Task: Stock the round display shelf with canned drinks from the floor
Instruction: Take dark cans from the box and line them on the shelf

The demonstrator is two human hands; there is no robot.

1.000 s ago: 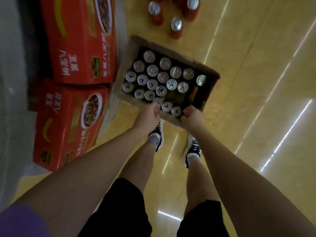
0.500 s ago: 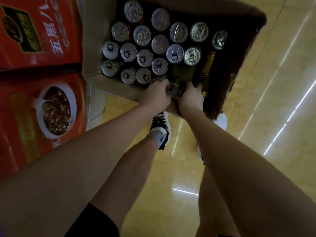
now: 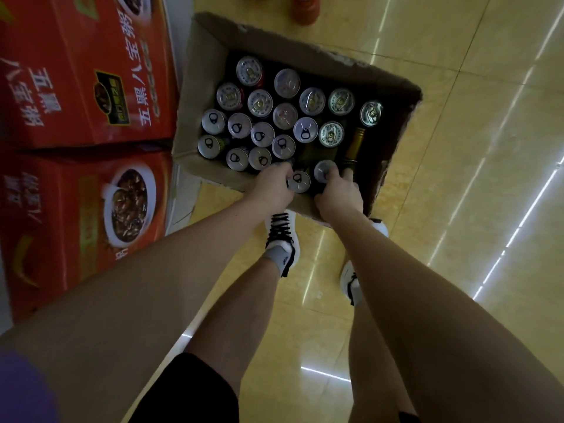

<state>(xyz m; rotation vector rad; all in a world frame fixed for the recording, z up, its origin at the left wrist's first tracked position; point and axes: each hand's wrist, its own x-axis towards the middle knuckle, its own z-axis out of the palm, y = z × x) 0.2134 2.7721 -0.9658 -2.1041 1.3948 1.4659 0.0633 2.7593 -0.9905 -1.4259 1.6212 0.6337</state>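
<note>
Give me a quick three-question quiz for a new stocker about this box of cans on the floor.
1. True or false: the cardboard box holds only cans.
2. What does each hand grip? A) the box edge B) a can C) a red carton
3. Fill in: the red cartons stand to the person's ____ of the box.

Key:
1. False: a gold-topped bottle lies among the cans.
2. B: the left hand grips one can, the right hand another can.
3. left
</note>
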